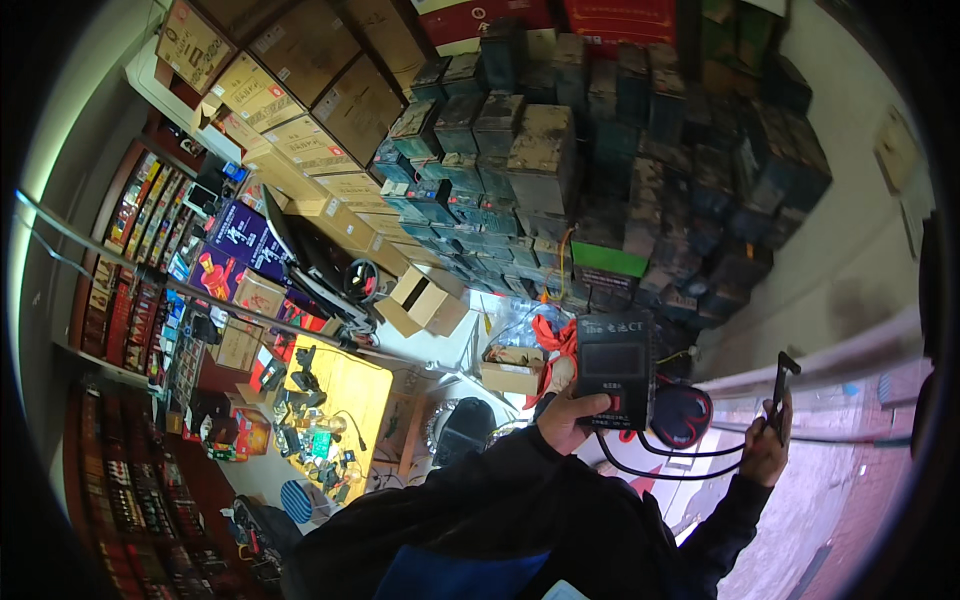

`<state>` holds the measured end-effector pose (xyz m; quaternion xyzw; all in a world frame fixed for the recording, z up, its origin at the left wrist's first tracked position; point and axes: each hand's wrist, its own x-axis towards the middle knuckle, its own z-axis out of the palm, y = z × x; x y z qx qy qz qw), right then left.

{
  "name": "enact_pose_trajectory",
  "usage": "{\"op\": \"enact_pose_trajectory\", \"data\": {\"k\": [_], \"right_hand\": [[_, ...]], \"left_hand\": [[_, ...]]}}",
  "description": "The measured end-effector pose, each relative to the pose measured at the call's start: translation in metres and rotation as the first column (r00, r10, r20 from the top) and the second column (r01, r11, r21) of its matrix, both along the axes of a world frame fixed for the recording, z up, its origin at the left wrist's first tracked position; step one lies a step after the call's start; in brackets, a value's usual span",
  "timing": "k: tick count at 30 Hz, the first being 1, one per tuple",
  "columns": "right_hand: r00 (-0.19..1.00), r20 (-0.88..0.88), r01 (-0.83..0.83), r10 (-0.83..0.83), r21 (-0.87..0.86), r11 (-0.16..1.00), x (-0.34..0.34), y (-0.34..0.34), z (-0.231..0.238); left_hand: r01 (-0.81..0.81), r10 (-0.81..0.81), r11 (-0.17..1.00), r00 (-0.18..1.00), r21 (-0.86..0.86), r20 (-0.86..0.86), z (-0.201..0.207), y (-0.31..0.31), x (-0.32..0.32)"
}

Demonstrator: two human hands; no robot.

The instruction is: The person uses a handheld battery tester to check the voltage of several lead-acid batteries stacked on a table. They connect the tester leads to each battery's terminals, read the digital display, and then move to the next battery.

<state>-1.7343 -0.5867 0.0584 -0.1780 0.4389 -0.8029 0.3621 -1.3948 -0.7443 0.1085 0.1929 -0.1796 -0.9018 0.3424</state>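
In the head view, right of centre, holds a black tester with its front facing the camera, gripped at the lower left by the left hand. Lays the thumb across the front, with the other fingers mostly hidden behind. Farther right, holds a dark clamp roughly upright in the right hand, with the fingers closed round its lower part. Spans the gap between tester and right hand with two black cables, bowed downward. Shows a red and black round thing just right of the tester, and a red cloth and a small carton to its left. Shows a yellow-topped bench at lower left, strewn with tools and a green circuit board. Includes piled batteries at upper centre, stacked cartons at upper left and filled shelves along the left edge
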Motion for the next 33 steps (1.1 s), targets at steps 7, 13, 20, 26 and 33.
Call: {"op": "enact_pose_trajectory", "data": {"k": [7, 13, 20, 26, 33], "right_hand": [[0.987, 0.161, -0.034, 0.009, 0.156, 0.987, 0.017, -0.139, 0.003], [0.983, 0.154, -0.107, 0.095, 0.073, 0.992, 0.044, -0.249, 0.032], [0.991, -0.011, -0.127, 0.13, 0.161, 0.979, 0.06, -0.313, 0.047], [0.969, 0.105, -0.233, 0.222, 0.105, 0.967, 0.087, -0.354, 0.063], [0.904, -0.173, -0.366, 0.39, 0.157, 0.917, 0.111, -0.366, 0.062]], "left_hand": [[0.017, -0.018, 1.0, 0.994, 0.007, 0.107, -0.017, -0.127, 0.021], [0.03, -0.041, 0.997, 0.988, 0.077, 0.15, -0.028, -0.212, 0.055], [-0.137, 0.114, 0.984, 0.975, 0.112, 0.189, -0.017, -0.227, 0.075], [-0.254, 0.243, 0.966, 0.953, 0.039, 0.18, -0.004, -0.209, 0.088], [-0.468, 0.452, 0.883, 0.872, 0.045, 0.187, 0.001, -0.162, 0.098]]}}
